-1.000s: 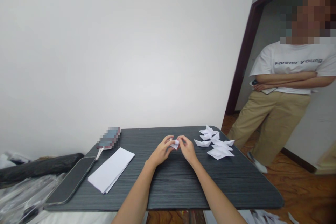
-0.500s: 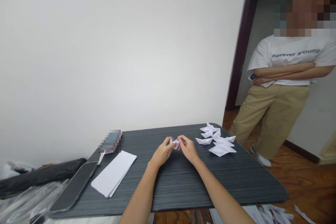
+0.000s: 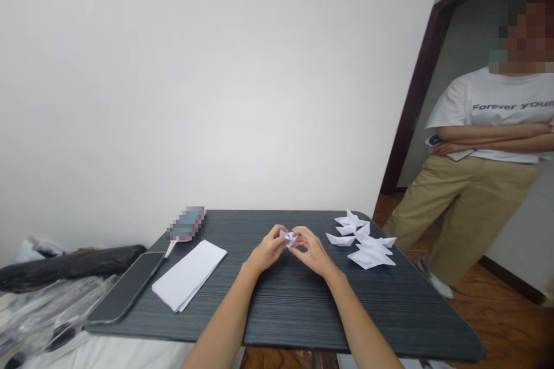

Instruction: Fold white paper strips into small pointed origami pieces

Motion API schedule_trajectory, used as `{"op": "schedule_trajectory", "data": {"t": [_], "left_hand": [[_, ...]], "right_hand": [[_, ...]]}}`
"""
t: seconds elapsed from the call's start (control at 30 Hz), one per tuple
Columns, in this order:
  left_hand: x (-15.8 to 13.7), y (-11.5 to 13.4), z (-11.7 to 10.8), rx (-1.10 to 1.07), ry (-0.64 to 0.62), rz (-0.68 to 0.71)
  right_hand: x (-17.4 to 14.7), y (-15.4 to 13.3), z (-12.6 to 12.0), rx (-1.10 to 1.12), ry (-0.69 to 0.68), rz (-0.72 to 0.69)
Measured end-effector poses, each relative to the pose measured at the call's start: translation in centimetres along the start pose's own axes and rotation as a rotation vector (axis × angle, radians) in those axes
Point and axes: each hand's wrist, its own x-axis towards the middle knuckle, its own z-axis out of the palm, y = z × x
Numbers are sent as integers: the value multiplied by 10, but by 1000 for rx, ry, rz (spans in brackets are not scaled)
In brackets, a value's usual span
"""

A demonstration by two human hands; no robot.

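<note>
A small folded white paper boat (image 3: 289, 237) is pinched between my two hands above the middle of the dark table (image 3: 294, 311). My left hand (image 3: 267, 251) grips its left end, thumb and fingers pressed on the paper. On its right end, my right hand (image 3: 312, 251) closes with thumb and forefinger in a ring. The fingers partly cover the boat. To the right lies a cluster of several folded paper boats (image 3: 367, 248), some overlapping. On the left rests a stack of white paper sheets (image 3: 190, 275), slightly fanned.
A large phone (image 3: 127, 288) lies at the table's left edge, with a blurred-out item (image 3: 188, 225) behind it. Plastic-wrapped things (image 3: 52, 300) are heaped to the left. Beyond the right side stands a person with folded arms (image 3: 493, 132). A white wall (image 3: 259, 81) rises behind.
My right hand's fingers have shifted on the paper, the thumb and forefinger now making a rounder ring. My view has turned slightly left, so the person and boats appear further right.
</note>
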Motion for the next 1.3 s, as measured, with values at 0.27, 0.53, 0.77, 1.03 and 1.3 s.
{"op": "schedule_trajectory", "data": {"t": [0.27,0.53,0.77,1.03,1.3], "left_hand": [[-3,1,-2,106,-35,42],[3,10,-6,35,42,26],[7,13,-2,-93,78,-98],[6,10,2,-257,83,-172],[6,7,1,-208,77,-135]], "right_hand": [[-2,2,-1,-314,-68,-51],[-1,7,-3,-380,19,-146],[-1,9,-2,-408,45,-158],[-3,5,0,-402,66,-159],[-3,0,0,-310,116,-126]]}}
